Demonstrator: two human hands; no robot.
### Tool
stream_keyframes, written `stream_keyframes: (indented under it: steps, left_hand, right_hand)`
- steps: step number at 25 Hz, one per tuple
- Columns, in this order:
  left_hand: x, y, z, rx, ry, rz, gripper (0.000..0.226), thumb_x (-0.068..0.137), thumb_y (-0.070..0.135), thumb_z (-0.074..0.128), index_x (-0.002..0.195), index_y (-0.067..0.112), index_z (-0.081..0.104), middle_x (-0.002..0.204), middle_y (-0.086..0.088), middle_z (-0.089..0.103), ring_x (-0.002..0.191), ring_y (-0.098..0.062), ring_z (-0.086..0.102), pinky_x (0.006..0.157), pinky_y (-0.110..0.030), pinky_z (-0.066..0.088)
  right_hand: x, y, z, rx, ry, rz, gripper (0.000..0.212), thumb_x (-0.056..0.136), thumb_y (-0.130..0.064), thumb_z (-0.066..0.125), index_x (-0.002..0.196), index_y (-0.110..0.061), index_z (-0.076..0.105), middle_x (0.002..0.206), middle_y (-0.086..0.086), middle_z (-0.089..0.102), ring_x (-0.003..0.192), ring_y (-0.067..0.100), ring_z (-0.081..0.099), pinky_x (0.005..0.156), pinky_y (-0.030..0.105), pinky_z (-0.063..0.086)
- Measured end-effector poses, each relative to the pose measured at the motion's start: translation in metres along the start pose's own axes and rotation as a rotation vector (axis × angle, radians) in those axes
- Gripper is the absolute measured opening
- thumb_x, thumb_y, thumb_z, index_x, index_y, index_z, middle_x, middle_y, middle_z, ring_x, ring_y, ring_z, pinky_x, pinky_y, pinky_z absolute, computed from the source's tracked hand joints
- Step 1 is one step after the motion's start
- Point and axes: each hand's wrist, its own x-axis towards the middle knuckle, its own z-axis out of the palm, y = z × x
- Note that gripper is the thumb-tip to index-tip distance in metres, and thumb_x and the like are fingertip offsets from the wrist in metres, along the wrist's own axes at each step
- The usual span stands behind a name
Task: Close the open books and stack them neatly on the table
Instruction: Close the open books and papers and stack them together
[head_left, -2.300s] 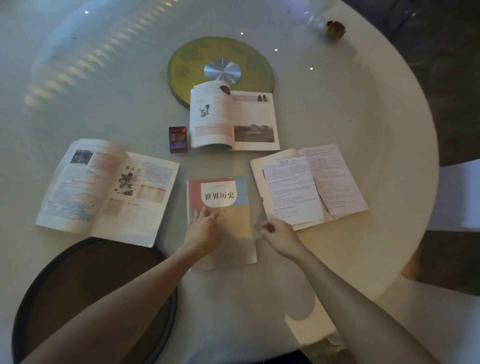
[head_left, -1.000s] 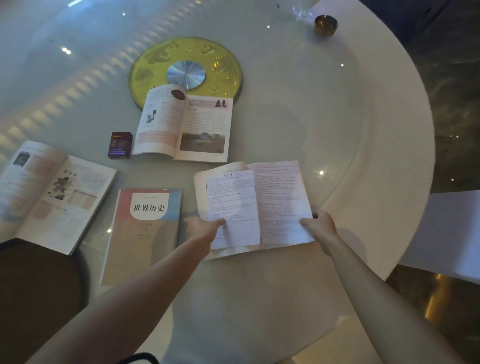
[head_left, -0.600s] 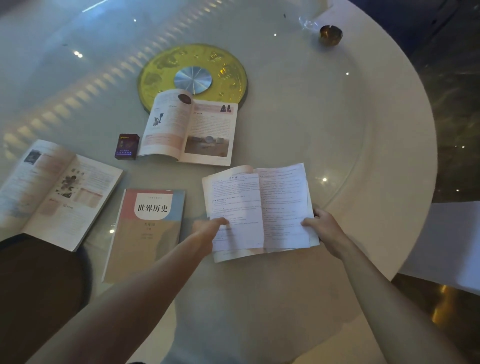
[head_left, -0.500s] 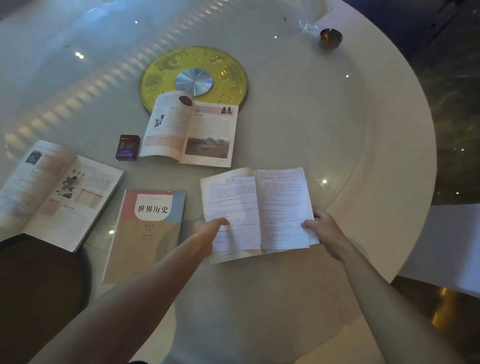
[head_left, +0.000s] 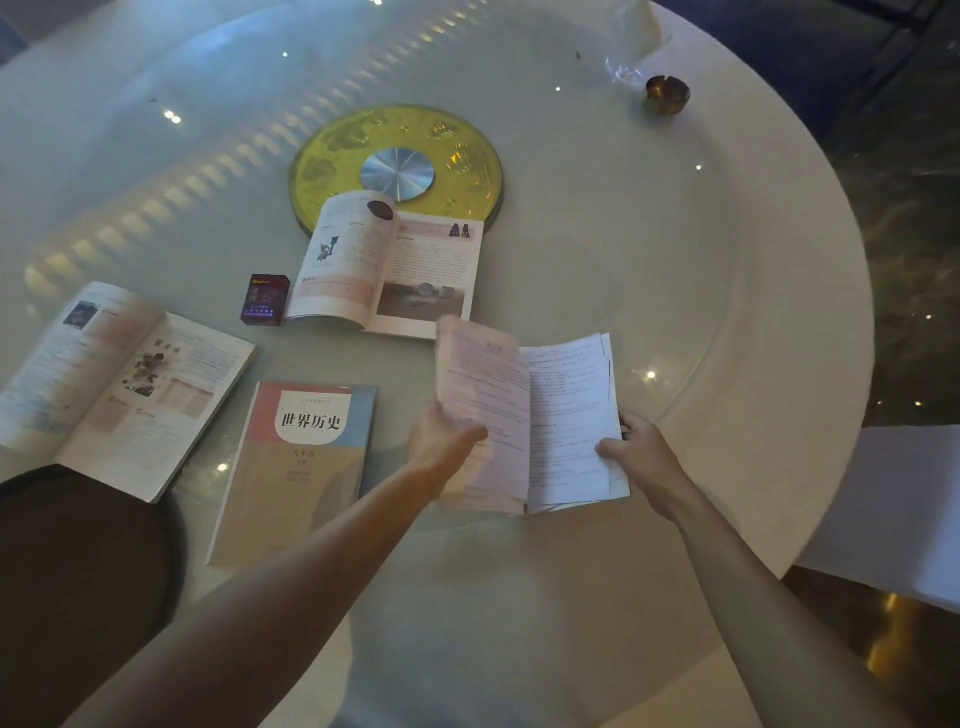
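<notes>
White-paged workbook (head_left: 530, 421), half open, is gripped at its near corners by left hand (head_left: 441, 441) and right hand (head_left: 641, 457).

The table (head_left: 649, 234) is pale grey-white. The round plate (head_left: 457, 140) is yellow with a silver middle. The closed book (head_left: 296, 467) is red, blue and tan. The small box (head_left: 265, 300) is dark purple.
</notes>
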Motion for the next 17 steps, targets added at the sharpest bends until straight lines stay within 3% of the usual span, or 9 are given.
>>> stream_keyframes:
  steps: [4, 7, 9, 12, 15, 17]
  left_hand:
    - [-0.022, 0.026, 0.019, 0.191, -0.037, 0.198, 0.042, 0.083, 0.022, 0.068, 0.124, 0.022, 0.062, 0.108, 0.002, 0.071, 0.096, -0.021, 0.071, 0.082, -0.041, 0.063]
    - [-0.036, 0.037, 0.039, 0.174, -0.214, 0.183, 0.025, 0.091, 0.03, 0.067, 0.114, 0.021, 0.066, 0.098, 0.0, 0.07, 0.092, -0.024, 0.072, 0.073, -0.043, 0.065]
    - [-0.04, 0.036, 0.048, 0.096, -0.382, 0.156, 0.025, 0.095, 0.034, 0.064, 0.115, 0.021, 0.071, 0.102, -0.004, 0.071, 0.094, -0.022, 0.071, 0.078, -0.045, 0.063]
    - [-0.039, 0.02, 0.054, 0.002, -0.503, 0.071, 0.027, 0.097, 0.036, 0.062, 0.118, 0.022, 0.071, 0.107, -0.007, 0.07, 0.095, -0.021, 0.07, 0.084, -0.042, 0.06]
    - [-0.036, 0.005, 0.055, -0.023, -0.491, 0.031, 0.037, 0.096, 0.036, 0.064, 0.125, 0.014, 0.069, 0.104, -0.001, 0.07, 0.089, -0.016, 0.069, 0.081, -0.032, 0.057]
    - [-0.032, -0.004, 0.051, -0.029, -0.394, 0.045, 0.033, 0.097, 0.034, 0.063, 0.12, 0.011, 0.07, 0.105, -0.002, 0.071, 0.088, -0.016, 0.068, 0.079, -0.028, 0.054]
  right_hand:
    - [-0.005, -0.01, 0.012, 0.04, 0.005, -0.038, 0.041, 0.092, -0.007, 0.065, 0.132, -0.018, 0.063, 0.117, 0.003, 0.075, 0.102, 0.023, 0.074, 0.078, 0.037, 0.062]
    - [-0.01, -0.02, 0.027, 0.037, -0.011, -0.057, 0.03, 0.102, -0.033, 0.063, 0.125, -0.015, 0.067, 0.111, 0.006, 0.077, 0.094, 0.021, 0.076, 0.067, 0.031, 0.059]
    - [-0.011, -0.024, 0.034, 0.086, -0.03, -0.036, 0.036, 0.105, -0.043, 0.052, 0.118, -0.013, 0.069, 0.106, 0.007, 0.08, 0.091, 0.022, 0.079, 0.064, 0.035, 0.063]
    - [-0.015, -0.023, 0.034, 0.132, 0.008, 0.024, 0.045, 0.104, -0.052, 0.051, 0.112, -0.011, 0.068, 0.1, 0.007, 0.08, 0.083, 0.02, 0.08, 0.06, 0.035, 0.063]
    - [-0.015, -0.013, 0.032, 0.196, 0.037, 0.098, 0.041, 0.105, -0.045, 0.05, 0.114, -0.01, 0.071, 0.101, 0.009, 0.082, 0.087, 0.026, 0.08, 0.065, 0.04, 0.064]
    - [-0.016, -0.006, 0.033, 0.248, 0.014, 0.13, 0.042, 0.107, -0.038, 0.041, 0.118, -0.012, 0.072, 0.102, 0.012, 0.082, 0.092, 0.033, 0.079, 0.072, 0.046, 0.064]
